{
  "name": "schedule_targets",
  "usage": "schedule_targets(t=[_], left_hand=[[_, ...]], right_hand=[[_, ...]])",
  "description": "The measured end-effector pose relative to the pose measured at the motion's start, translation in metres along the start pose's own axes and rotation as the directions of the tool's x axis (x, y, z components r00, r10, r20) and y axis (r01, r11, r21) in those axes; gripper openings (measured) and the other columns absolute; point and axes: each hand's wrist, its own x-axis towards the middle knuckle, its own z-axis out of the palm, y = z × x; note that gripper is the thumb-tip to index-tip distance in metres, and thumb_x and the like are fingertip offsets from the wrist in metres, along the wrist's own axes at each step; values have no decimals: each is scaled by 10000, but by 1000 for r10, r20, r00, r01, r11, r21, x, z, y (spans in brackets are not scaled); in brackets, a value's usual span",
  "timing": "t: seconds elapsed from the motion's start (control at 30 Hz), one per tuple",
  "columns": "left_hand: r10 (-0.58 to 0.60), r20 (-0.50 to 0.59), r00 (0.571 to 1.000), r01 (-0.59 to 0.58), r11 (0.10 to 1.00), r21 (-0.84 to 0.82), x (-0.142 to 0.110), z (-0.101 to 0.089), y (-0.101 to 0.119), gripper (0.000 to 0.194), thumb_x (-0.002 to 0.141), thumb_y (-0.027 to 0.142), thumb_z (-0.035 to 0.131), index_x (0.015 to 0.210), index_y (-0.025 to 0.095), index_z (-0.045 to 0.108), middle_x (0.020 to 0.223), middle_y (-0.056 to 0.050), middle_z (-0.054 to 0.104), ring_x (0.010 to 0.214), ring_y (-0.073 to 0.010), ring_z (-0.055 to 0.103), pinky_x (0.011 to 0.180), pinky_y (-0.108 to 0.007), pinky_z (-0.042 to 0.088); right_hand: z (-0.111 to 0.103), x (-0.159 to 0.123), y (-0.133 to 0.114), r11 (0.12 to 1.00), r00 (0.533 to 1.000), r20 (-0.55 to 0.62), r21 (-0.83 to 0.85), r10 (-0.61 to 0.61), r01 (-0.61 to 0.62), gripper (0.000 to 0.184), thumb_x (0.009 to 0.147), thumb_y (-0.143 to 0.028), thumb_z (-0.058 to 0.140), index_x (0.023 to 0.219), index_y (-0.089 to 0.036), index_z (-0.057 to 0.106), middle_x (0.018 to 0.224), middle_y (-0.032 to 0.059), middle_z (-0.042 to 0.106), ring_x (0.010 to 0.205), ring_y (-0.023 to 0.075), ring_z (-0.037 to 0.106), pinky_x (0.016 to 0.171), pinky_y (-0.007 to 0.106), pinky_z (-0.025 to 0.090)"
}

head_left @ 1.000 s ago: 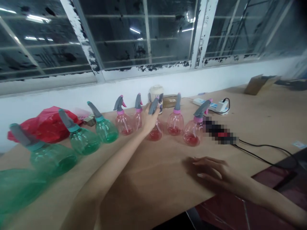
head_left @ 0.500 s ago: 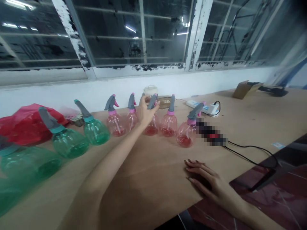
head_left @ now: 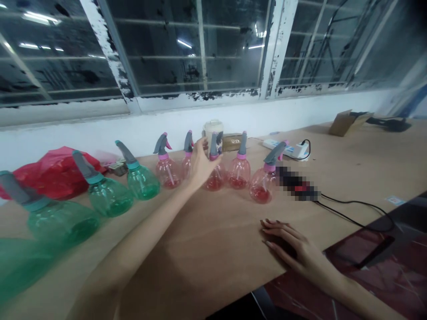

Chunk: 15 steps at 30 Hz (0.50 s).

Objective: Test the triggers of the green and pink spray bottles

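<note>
My left hand [head_left: 203,163] reaches forward to a pink spray bottle [head_left: 215,182] that stands in the middle of a row. Its thumb and fingers curve round the neck, just under the grey spray head; part of the grip is hidden. A little red liquid lies in the bottom. On either side stand more pink bottles, one at the right [head_left: 262,189] and one at the left [head_left: 168,173]. My right hand [head_left: 296,244] rests on the table with its fingers stretched out, holding nothing.
Several green spray bottles [head_left: 143,183] continue the row to the left, before a red plastic bag [head_left: 63,175]. Behind are a light-coloured cup [head_left: 210,127], brown tape [head_left: 231,142] and a power strip [head_left: 270,144]. A black cable [head_left: 353,204] crosses the right side near the table edge.
The spray head by my left hand has turned, so its pink trigger no longer shows. My left thumb sits lower, at the neck. The view has shifted slightly; my right hand stays on the table.
</note>
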Motion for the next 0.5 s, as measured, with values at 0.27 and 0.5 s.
schedule_targets(t=[0.27,0.5], left_hand=[[-65,119,991,61,997,37,4,5,-8,476,734,181,693,1152,209,468,1004,-77,689,848,-217,678,818,-401,544],[-75,110,991,70,997,43,6,3,-13,500,773,194,665,1205,209,413,1080,-113,669,942,-247,665,868,-451,529]], right_hand=[[0,1,0,1000,1000,-12,-2,-27,27,257,923,-279,489,1168,-244,558,1265,67,591,1231,221,500,1032,450,437],[0,1,-2,1000,1000,-6,6,-12,12,258,928,-286,482,1174,-245,547,1272,68,582,1244,215,484,1052,449,414]])
